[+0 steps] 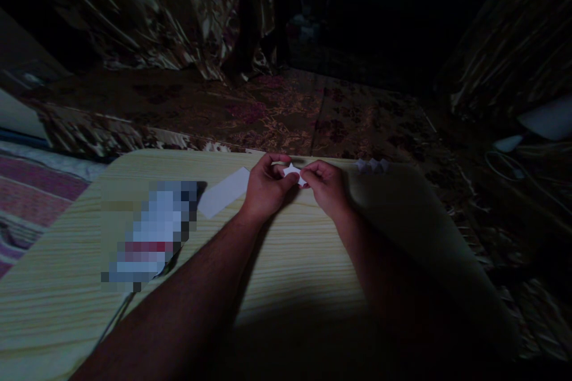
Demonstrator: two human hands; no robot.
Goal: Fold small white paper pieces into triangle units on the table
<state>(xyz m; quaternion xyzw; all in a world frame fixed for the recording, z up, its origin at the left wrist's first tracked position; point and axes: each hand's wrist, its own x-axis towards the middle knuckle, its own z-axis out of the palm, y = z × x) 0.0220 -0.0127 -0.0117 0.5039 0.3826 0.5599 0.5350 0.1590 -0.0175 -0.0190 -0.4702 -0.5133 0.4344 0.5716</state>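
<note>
Both my hands meet near the far edge of a pale wooden table (pixel 290 262). My left hand (pixel 264 187) and my right hand (pixel 328 186) pinch a small white folded paper piece (pixel 295 173) between their fingertips. A white paper strip (pixel 223 192) lies flat just left of my left hand. A few small white folded paper pieces (pixel 372 165) sit at the far edge, to the right of my right hand.
A blurred-out rectangular object (pixel 149 232) lies on the table's left part. Beyond the table spreads a dark floral-patterned carpet (pixel 277 113) with shiny drapes (pixel 147 12) behind. A striped rug (pixel 31 196) lies left; cables and white objects (pixel 513 149) lie right.
</note>
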